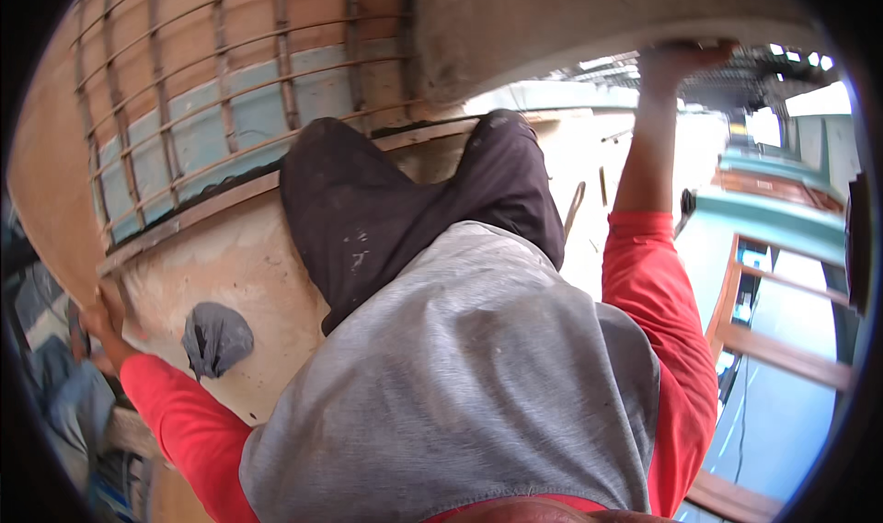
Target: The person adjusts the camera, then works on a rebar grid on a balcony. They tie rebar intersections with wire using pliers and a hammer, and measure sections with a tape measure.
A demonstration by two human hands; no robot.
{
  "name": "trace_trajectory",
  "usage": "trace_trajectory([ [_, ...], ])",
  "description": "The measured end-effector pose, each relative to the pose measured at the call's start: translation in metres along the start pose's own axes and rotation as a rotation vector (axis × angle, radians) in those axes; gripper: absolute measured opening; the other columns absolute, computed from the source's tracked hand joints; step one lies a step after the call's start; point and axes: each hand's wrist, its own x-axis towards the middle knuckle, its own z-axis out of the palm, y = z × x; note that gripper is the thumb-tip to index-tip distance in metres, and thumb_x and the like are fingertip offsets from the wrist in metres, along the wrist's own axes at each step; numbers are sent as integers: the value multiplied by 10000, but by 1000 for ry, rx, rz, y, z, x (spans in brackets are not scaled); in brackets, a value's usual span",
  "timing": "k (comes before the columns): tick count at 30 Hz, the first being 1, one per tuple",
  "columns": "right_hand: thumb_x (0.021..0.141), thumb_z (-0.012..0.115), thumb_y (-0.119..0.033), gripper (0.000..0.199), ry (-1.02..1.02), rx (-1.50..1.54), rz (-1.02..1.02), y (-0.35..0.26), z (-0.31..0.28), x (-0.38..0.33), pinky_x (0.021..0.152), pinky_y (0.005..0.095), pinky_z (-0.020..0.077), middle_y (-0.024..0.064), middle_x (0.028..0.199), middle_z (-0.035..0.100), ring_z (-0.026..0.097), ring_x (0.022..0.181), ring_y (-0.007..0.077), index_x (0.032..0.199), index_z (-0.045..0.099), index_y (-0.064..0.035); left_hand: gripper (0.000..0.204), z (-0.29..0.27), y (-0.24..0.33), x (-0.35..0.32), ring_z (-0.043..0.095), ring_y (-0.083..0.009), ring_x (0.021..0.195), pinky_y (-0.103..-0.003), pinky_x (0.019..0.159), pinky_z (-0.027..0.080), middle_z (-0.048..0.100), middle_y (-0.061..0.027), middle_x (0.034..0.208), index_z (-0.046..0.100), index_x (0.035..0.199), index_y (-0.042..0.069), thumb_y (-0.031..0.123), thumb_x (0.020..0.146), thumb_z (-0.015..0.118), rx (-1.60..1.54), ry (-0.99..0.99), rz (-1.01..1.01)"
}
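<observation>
I sit on a pale, dusty ledge (225, 247), my knees against a window grille (221, 54) of thin rusty bars. At far left, my left hand (103, 319) is closed round the ledge's outer edge, its fingers partly hidden. My right hand (682, 58) reaches up and forward to the lower edge of a grey concrete wall (589, 26). Its fingers stretch to the right along that edge, somewhat blurred, with nothing seen in them. A crumpled dark grey cloth or bag (217, 339) lies on the ledge near my left forearm.
Behind the grille is a brown wall with a light blue band (258, 100). A wooden strip (184, 229) runs along its foot. Clothes or rags (55, 385) pile up below at the left. On the right are a wooden frame (782, 353) and a light blue wall.
</observation>
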Motion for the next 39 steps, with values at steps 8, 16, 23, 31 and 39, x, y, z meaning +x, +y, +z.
trace_trajectory([
  [8,978,355,-749,948,-337,-109,-299,-6,-45,33,1170,439,317,178,1629,293,345,1465,308,1626,144,-90,898,-55,106,-57,630,-454,1123,-542,932,494,643,-336,1225,637,1256,-89,698,826,684,-57,-47,17],
  [16,995,471,-634,943,-488,-680,62,-41,-171,17,1125,470,404,291,1574,319,426,1409,379,1597,153,19,935,-100,157,-120,626,-466,1133,-551,950,496,630,-357,1226,620,1252,-123,707,825,675,14,-112,33],
  [23,951,677,-451,895,-218,-1192,676,12,-369,-61,1120,451,428,263,1495,472,557,1300,376,1566,250,38,969,-107,246,-163,623,-477,1141,-560,966,499,619,-375,1226,604,1248,-153,715,824,667,32,-250,84],
  [31,898,720,-430,626,-452,-1423,1033,147,-474,-242,956,410,528,210,1190,706,667,1130,359,1325,611,14,1115,-112,386,-197,349,-467,1443,-525,1162,355,310,-370,1548,297,1479,-176,636,838,712,32,-57,438],
  [39,916,700,-355,494,-509,-1210,1008,209,-437,-276,938,434,530,188,1162,716,680,1076,345,1268,656,-12,770,-256,562,-267,570,-426,1281,-446,1029,491,512,-309,1444,435,1482,-57,436,947,688,-315,-353,697],
])
